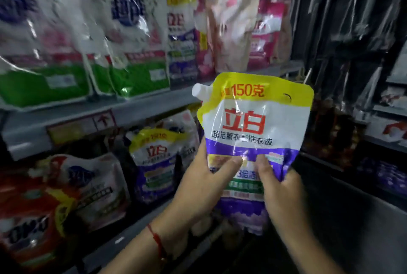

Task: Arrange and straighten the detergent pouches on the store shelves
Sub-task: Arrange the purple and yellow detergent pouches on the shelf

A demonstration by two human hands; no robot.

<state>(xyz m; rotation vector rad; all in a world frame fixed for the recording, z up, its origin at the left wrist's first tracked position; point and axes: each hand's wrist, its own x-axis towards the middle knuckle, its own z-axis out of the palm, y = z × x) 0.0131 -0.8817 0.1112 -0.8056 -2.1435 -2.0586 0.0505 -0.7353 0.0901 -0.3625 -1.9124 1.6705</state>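
Purple-and-yellow pouch [253, 141] is pinched low by both hands' fingers [233, 161] (spout [199, 91] above them); gripped so low, it could flop over or slip.

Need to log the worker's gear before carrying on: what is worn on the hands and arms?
Both forearms are bare, with no sleeves in view. The left hand and the right hand wear no gloves and no rings that show. A thin red string bracelet circles the left wrist; the right wrist shows nothing.

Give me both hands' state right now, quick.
Left hand: grips the purple-and-yellow detergent pouch, thumb on its front.
Right hand: grips the same pouch, thumb on its front.
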